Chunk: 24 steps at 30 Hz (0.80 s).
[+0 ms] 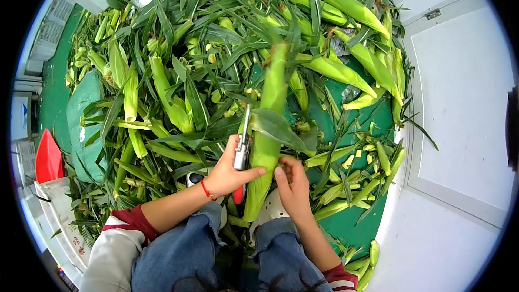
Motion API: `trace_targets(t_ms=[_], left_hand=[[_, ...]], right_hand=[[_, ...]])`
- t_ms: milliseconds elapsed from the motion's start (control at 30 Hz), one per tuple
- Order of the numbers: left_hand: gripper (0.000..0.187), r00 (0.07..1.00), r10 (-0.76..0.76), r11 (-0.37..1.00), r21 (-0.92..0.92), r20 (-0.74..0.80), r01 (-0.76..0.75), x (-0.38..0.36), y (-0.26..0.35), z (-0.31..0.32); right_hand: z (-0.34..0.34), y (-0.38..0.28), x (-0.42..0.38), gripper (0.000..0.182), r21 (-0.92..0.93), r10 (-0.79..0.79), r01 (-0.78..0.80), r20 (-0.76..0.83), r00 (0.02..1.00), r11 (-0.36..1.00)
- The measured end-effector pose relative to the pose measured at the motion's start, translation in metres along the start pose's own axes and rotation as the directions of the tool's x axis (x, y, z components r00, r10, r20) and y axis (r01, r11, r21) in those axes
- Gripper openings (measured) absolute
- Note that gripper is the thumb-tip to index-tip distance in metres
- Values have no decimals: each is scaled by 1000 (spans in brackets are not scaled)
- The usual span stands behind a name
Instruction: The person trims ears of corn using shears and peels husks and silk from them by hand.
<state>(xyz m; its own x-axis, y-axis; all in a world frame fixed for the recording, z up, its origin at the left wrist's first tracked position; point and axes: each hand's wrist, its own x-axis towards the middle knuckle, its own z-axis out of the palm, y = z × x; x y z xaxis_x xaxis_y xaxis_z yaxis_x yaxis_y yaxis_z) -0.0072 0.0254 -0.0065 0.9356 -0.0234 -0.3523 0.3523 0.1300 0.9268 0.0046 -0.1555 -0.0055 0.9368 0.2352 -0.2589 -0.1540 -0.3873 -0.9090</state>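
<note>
An ear of corn (266, 154) in its green husk stands upright in front of me, its upper end blurred. My left hand (227, 170) is closed around pruning shears (241, 156) with a silver blade pointing up and a red handle. The thumb of that hand presses on the husk. At the ear's lower right side, my right hand (293, 186) has curled fingers against the husk, thumb and forefinger close together. A loose husk leaf (278, 130) sticks out to the right of the ear.
A big heap of unshucked corn (346, 8) and leaves fills the green floor (373, 121) ahead. Cut stalk ends and husk pieces (346, 189) lie at right. A white door panel (459, 86) bounds the right side. A red object (48, 157) and a white box (65, 211) stand left.
</note>
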Motion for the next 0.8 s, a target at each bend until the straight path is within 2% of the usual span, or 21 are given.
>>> trace_targets(t_ms=[33,67,100,133,200,300,333,400,433,500,533,567,600,667,733,767,800], left_hand=[[66,997,76,989,127,34,-80,-1,2,0],[68,986,147,955,247,78,-162,-2,3,-1],[74,978,150,916,352,144,-192,-2,1,-3],[74,983,68,926,355,173,-127,-4,0,-2],[71,951,160,816,506,266,-279,-4,16,3],[66,942,98,820,510,320,-258,0,16,3],[65,945,78,858,462,317,-226,1,16,2],[63,948,35,921,359,317,-154,7,14,0],[61,938,68,948,271,340,-167,12,10,-1],[60,947,-121,992,8,298,125,16,7,-3],[59,938,-201,965,-107,282,239,19,11,-3],[55,952,-257,947,-155,168,283,20,16,-3],[52,930,-338,918,-166,147,360,24,9,-12],[51,834,-549,765,-367,58,530,29,20,-32],[53,920,-318,943,-175,-229,283,36,7,-52],[52,927,-164,980,50,-338,192,37,2,-61],[49,906,57,932,348,-419,102,36,7,-64]], right_hand=[[0,1,3,40,78,55,-52,-32,998,996],[-5,2,11,42,250,149,-170,100,984,953],[-2,2,13,43,452,187,-186,43,981,872],[0,1,14,45,635,235,-177,-7,972,752],[-5,-9,17,47,599,253,-169,-59,966,783],[-14,-14,17,51,508,308,-209,-117,944,835],[-19,-13,17,52,471,331,-234,-132,934,850],[-19,6,18,55,637,275,-97,-186,943,765],[-22,13,18,57,671,286,-99,-175,942,735],[-26,17,18,53,750,313,-63,-196,929,659],[-27,14,20,49,791,331,-26,-226,916,611],[-27,11,24,45,829,352,16,-255,901,560],[-32,10,29,41,851,352,33,-251,902,524],[-55,13,37,38,890,353,71,-250,902,450],[-77,28,39,34,901,360,184,-334,871,393],[-85,29,38,37,894,389,211,-370,844,394],[-90,23,37,40,886,417,237,-405,814,398]])
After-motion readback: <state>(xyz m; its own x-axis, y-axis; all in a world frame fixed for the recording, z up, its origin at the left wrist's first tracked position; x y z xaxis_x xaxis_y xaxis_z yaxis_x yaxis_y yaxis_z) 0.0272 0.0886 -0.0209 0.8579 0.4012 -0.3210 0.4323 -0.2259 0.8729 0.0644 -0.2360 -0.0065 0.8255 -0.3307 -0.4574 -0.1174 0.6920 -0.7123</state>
